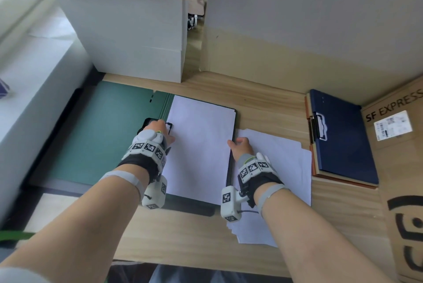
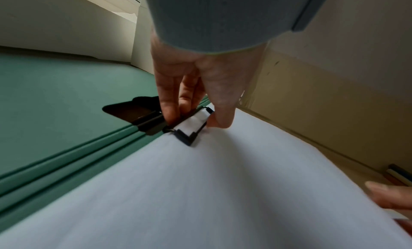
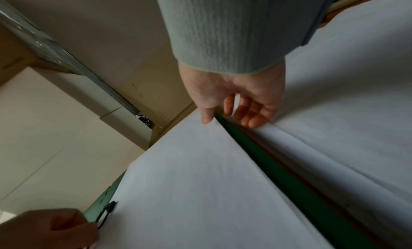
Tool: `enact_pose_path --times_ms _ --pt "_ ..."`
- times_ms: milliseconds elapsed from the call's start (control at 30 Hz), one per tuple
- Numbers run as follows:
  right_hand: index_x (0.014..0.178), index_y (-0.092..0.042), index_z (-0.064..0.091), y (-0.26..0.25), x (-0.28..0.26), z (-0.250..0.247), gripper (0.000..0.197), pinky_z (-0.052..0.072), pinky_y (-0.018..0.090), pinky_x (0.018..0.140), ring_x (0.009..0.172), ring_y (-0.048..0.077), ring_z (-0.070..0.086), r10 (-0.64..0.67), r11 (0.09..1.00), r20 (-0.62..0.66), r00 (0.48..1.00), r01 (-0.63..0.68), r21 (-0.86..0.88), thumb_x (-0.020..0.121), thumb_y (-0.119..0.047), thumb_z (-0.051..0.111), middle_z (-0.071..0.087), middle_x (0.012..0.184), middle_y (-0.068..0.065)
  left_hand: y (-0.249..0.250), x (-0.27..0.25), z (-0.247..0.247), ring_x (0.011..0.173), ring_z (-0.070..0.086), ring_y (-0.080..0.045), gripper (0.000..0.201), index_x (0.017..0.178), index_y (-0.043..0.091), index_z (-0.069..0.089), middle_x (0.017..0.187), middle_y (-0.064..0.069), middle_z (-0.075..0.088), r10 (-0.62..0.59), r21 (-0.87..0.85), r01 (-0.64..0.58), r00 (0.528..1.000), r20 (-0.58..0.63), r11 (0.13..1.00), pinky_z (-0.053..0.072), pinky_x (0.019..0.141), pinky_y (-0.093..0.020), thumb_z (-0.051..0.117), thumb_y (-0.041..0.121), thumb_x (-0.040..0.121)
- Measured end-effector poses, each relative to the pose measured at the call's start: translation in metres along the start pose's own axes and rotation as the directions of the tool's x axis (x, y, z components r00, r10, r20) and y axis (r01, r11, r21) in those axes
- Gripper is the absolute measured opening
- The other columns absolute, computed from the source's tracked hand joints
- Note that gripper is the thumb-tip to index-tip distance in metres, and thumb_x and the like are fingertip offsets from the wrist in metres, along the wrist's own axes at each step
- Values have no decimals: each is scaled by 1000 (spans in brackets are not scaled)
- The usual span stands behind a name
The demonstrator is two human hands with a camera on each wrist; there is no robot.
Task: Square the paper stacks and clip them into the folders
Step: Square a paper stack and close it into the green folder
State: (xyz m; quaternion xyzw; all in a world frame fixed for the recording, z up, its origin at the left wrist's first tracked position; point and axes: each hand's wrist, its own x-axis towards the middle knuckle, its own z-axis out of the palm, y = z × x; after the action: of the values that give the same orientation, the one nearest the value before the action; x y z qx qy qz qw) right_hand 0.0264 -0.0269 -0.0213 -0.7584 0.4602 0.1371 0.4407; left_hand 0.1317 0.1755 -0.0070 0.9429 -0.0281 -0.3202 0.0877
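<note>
Paper stack [image 1: 201,145]: left hand [image 1: 160,133] fingers pinch its clip [image 2: 151,123], right hand [image 1: 241,147] fingers rest loose; right-edge carton [image 1: 402,168] reads "SF EXPRESS".

Head cam downward; wrist cams v. close; shared: paper stack [image 1: 201,145].

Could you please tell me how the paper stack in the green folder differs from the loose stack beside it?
The clipped stack lies squared on the green folder, under its clip; the loose stack lies fanned on the table, unclipped. Both are blank white sheets.
</note>
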Motion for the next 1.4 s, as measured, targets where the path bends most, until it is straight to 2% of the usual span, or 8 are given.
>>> enact_pose_path --times_ms 233,500,733,800,967,1133,1300,1400 --pt "142 -3 32 -3 -10 -4 53 36 39 109 131 32 44 -34 987 108 994 17 159 97 -29 42 44 144 13 1 -13 -8 67 53 -25 22 87 4 52 68 -4 50 15 25 -14 999 -30 1000 43 62 -29 57 25 85" --pt "134 -2 44 28 0 -47 39 39 30 88 107 28 54 -99 971 13 995 94 218 98 -17 43 54 133 18 -30 -16 -7 115 51 -38 42 128 15 41 132 -15 44 -83 -136 65 988 -133 989 42 99 -48 36 39 94" --pt "133 -3 47 71 12 -75 38 38 30 86 100 28 53 -31 985 -88 996 45 167 97 -16 42 56 130 21 -86 -12 12 93 53 -36 34 127 31 40 107 -19 43 -287 -138 270 950 -122 953 39 80 -39 45 36 93" --pt "134 -2 45 76 12 -74 39 40 33 88 108 33 55 -10 990 -94 996 23 136 97 -17 41 55 131 21 -92 -5 21 120 45 -46 55 144 31 26 130 -29 41 -288 -188 261 949 -131 947 41 96 -48 48 36 93" --pt "137 -3 41 73 7 -73 43 40 38 98 121 37 50 38 995 -95 995 -29 94 97 -20 41 52 135 18 -89 11 7 128 46 -41 68 149 16 19 142 -24 44 -205 -327 153 970 -129 933 38 105 -46 52 5 90" --pt "144 -6 31 67 7 -82 51 35 39 104 129 36 43 52 993 -64 997 -45 106 98 -27 39 43 145 16 -69 0 -61 101 34 -14 59 145 6 31 144 -23 41 12 -151 -30 993 -114 988 36 63 -7 42 -13 90" --pt "144 -5 31 67 4 -91 53 34 39 106 131 36 41 48 993 -32 998 -44 108 99 -33 35 40 146 16 -31 -45 -130 65 50 -20 41 127 16 48 76 -8 56 239 -32 -237 967 87 971 38 41 -8 41 -6 92" --pt "143 -8 34 66 2 -95 52 35 39 105 128 35 46 24 986 12 1000 -26 164 99 -36 34 45 143 15 9 -71 -147 65 55 -10 24 111 20 58 73 1 60 382 -36 -381 921 69 924 46 61 -12 45 9 95"
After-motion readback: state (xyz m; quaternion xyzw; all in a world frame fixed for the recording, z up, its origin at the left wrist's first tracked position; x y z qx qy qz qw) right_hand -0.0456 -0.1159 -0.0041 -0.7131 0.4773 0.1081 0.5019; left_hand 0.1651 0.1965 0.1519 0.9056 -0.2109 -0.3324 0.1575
